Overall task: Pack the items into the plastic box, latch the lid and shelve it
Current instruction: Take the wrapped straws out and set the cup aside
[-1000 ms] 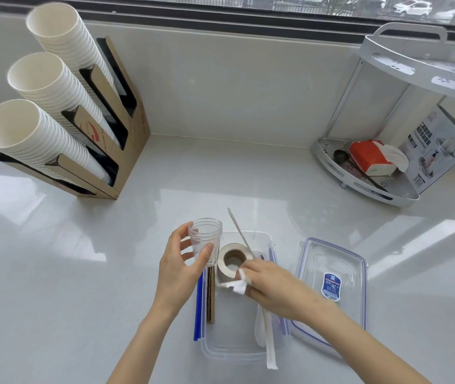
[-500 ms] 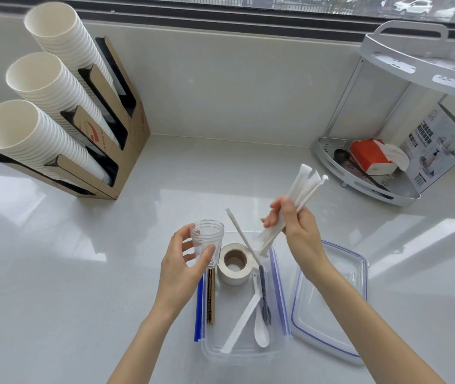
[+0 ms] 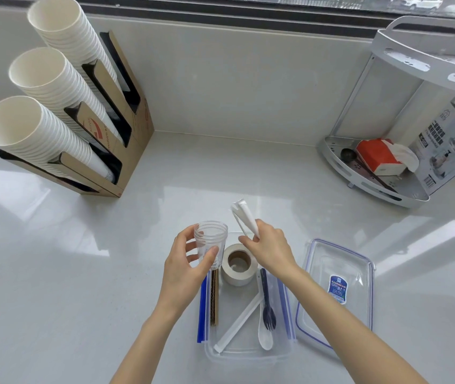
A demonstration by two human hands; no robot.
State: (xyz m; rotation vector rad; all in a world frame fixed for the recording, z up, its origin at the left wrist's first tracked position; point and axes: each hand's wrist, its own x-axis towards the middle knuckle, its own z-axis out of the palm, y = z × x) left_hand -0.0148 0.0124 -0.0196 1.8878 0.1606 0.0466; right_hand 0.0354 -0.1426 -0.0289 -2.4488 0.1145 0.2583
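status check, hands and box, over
Left hand holds clear cup above box. Right hand grips wrapped straws. Tape roll, spoon, fork already in box. Lid off, beside it. Nothing blocking.

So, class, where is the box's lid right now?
The lid lies flat on the counter, immediately right of the open plastic box, beside the right forearm.

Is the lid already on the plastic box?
No, the lid lies flat on the counter right of the open plastic box, which still shows the tape roll inside.
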